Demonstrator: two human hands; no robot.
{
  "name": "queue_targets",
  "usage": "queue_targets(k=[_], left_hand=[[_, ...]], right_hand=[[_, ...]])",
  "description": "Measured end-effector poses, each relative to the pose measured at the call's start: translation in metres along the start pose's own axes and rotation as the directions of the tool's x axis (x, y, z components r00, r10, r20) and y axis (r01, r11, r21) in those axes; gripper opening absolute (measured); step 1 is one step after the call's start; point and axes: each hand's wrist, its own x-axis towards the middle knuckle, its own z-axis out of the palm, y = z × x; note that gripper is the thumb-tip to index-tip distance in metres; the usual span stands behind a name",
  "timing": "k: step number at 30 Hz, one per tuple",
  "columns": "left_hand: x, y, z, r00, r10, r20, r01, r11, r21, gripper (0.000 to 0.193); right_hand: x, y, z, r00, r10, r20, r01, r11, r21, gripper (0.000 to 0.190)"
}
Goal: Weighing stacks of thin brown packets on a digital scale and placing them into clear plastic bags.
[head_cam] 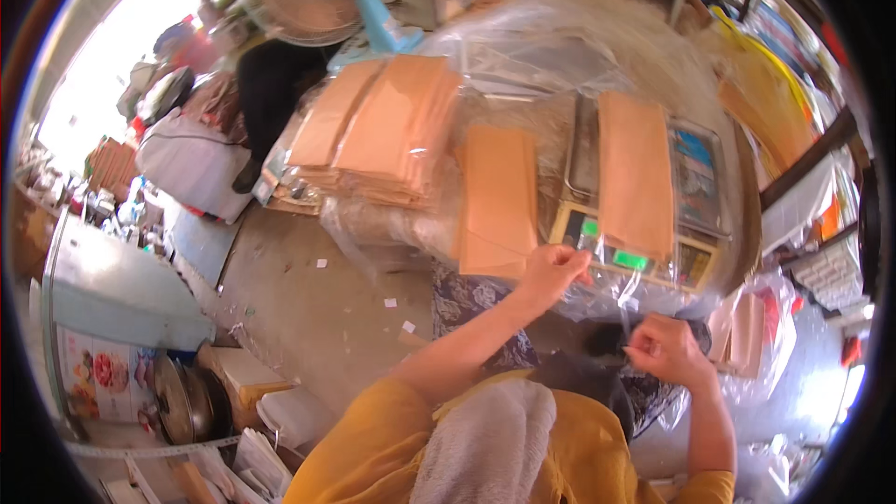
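My left hand [553, 273] is at the table's near edge, fingers pinched, by the lower corner of a stack of brown paper [497, 196]. Whether it grips anything is not clear. My right hand [668, 350] hangs lower and to the right, its fingers curled. A thin whitish strip [627, 302] shows just above it; blur hides whether the two touch. Ahead stands a digital scale [700, 262] with a lit green display. Another brown paper stack [635, 175] lies across its metal pan [721, 213].
Large brown paper piles [392, 133] sit at the table's left, near a blue fan [374, 7]. Clear plastic film [539, 42] covers the back. A clear bag of brown paper [745, 336] is at right. A metal cabinet [126, 280] stands left.
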Motion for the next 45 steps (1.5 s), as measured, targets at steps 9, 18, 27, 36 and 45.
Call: queue_targets(k=[9, 18, 27, 36, 45], left_hand=[[0.012, 0.035, -0.024, 0.777, 0.61, 0.153, -0.539, 0.519, 0.664, 0.046], [0.033, 0.048, -0.013, 0.418, 0.554, 0.72, -0.739, -0.253, 0.624, 0.045], [0.027, 0.038, -0.006, 0.937, 0.34, 0.085, -0.344, 0.849, 0.401, 0.02], [0.048, 0.02, 0.004, 0.994, 0.028, -0.11, -0.026, 0.999, 0.019, 0.024], [0.056, 0.018, 0.015, 0.997, -0.032, -0.066, 0.027, 0.997, -0.073, 0.036]], right_hand=[[-0.123, 0.092, -0.035, 0.705, 0.651, 0.283, -0.305, 0.638, -0.707, 0.037], [0.025, 0.047, -0.036, 0.888, -0.361, -0.284, 0.054, 0.696, -0.716, 0.042], [0.042, 0.077, -0.028, 0.816, 0.301, -0.494, -0.143, 0.932, 0.332, 0.014], [0.053, 0.045, -0.02, 0.597, -0.041, -0.801, -0.268, 0.931, -0.248, 0.026], [0.084, 0.033, 0.005, 0.886, -0.343, -0.312, 0.127, 0.827, -0.548, 0.061]])
